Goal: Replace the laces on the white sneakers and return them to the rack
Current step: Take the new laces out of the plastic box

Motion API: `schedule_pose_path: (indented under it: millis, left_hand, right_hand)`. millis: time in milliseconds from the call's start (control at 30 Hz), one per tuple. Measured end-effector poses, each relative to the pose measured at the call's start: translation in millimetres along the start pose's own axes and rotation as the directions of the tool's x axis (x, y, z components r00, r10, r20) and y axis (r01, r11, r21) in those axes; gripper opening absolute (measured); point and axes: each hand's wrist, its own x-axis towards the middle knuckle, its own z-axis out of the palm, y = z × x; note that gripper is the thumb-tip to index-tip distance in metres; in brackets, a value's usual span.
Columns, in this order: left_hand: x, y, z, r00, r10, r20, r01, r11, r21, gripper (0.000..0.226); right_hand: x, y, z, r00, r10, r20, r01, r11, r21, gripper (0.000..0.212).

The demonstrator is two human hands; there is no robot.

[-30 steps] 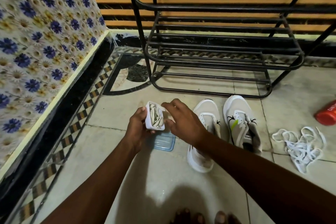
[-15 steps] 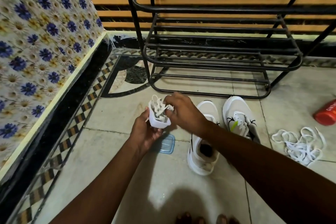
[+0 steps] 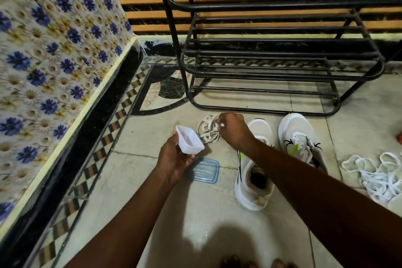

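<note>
Nearest me, well short of the rack (image 3: pixel 282 67), my toes (image 3: pixel 233 261) showed on the tiled floor (image 3: pixel 195 213). A little closer to the rack the clear blue lid (image 3: pixel 206 171) lay flat. Just past it my left grip (image 3: pixel 176 159) was curled round the small white tub (image 3: pixel 189 142), whose mouth looked empty.

Beyond the tub, toward the rack's front rail, my right grip (image 3: pixel 233 130) pinched the coiled bundle of new laces (image 3: pixel 208 129) between thumb and fingertips. It sat just beside the tub's far rim; I could not tell whether it hung clear of the floor.

The white sneakers stood side by side before the rack's lowest rail, toes pointing at it. The near sneaker (image 3: pixel 254 180) gaped open under my right forearm, and the second sneaker (image 3: pixel 302 141) stood on its right. The old laces (image 3: pixel 378 178) lay in a loose heap off the rack's right front corner, on my side of it.

The step in hand, I judged, was readying the new laces. To do it well I would set the tub down by the lid and free both hands. Then I would shake the coil loose without tugging it into a knot and find the tips. The bundle should stay well away from the old heap, so the two never mixed. Threading would start at the eyelets nearest the toe, with the ends even.
</note>
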Motion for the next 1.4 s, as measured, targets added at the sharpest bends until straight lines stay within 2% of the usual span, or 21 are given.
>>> schedule_pose_path:
  millis: [133,333,400,467,600,733,833,967,1033,1133,1167,1233,1300,1400]
  left_hand:
    - [-3.5,1.8,4.7,1.0,-0.001,-0.004,0.001,1.0,0.014,0.03]
    - [-9.8,0.2,12.2,0.999,0.015,0.049,-0.017,0.999,0.039,0.027]
    - [-13.4,-0.7,16.3,0.997,0.026,0.069,-0.029,0.998,0.05,0.031]
    - [-18.8,0.4,23.5,0.994,0.02,0.105,-0.025,0.999,0.047,0.035]
    - [-40.8,2.4,47.1,0.962,-0.054,0.266,0.038,0.997,0.064,0.032]
    - [-66.5,-9.4,82.2,0.888,-0.138,0.439,0.04,0.974,0.224,0.05]
    - [-80.6,-23.3,106.4,0.862,-0.152,0.483,-0.038,0.932,0.36,0.04]
    - [-90.6,-51.6,134.1,0.851,-0.119,0.511,-0.193,0.834,0.517,0.043]
    - [-100.6,-62.9,145.1,0.843,-0.098,0.529,-0.224,0.831,0.51,0.041]
    - [-121.2,-76.0,157.9,0.781,-0.017,0.624,-0.338,0.829,0.446,0.028]
    - [-126.7,-81.5,158.3,0.752,0.017,0.659,-0.4,0.806,0.436,0.028]
    - [-131.9,-94.6,160.6,0.684,0.089,0.724,-0.568,0.687,0.453,0.051]
    - [-134.2,-106.9,161.2,0.622,0.143,0.769,-0.728,0.468,0.502,0.069]
    - [-138.2,-120.9,163.4,0.518,0.168,0.839,-0.848,0.228,0.478,0.073]
  right_hand:
    - [-1.0,1.3,3.5,0.997,0.043,0.071,-0.047,0.997,0.064,0.029]
    - [-14.9,-1.1,-11.0,0.996,-0.083,0.032,0.082,0.996,0.044,0.05]
    - [-22.4,-0.2,-16.7,0.996,-0.084,-0.018,0.084,0.996,0.005,0.049]
    - [-30.8,1.4,-24.4,0.993,-0.083,-0.079,0.086,0.996,0.036,0.043]
    - [-55.1,3.0,-54.5,0.963,-0.182,-0.198,0.204,0.974,0.097,0.029]
    - [-85.4,18.5,-99.1,0.951,-0.252,-0.18,0.266,0.963,0.053,0.031]
    - [-112.0,36.1,-123.7,0.949,-0.224,-0.221,0.231,0.973,0.006,0.027]
    - [-148.9,63.9,-145.3,0.92,-0.134,-0.37,0.147,0.989,0.008,0.015]
    - [-164.7,75.5,-156.1,0.891,-0.046,-0.452,0.073,0.996,0.042,0.007]
    - [-183.2,95.5,-172.4,0.858,0.108,-0.502,-0.066,0.993,0.101,0.002]
    - [-189.6,102.6,-175.3,0.858,0.149,-0.491,-0.108,0.988,0.111,0.003]
    - [-202.7,115.2,-183.0,0.864,0.167,-0.475,-0.127,0.985,0.116,0.013]
    - [-214.3,123.5,-187.5,0.874,0.145,-0.464,-0.11,0.989,0.102,0.017]
    - [-224.5,129.0,-194.5,0.876,0.115,-0.469,-0.101,0.993,0.054,0.015]
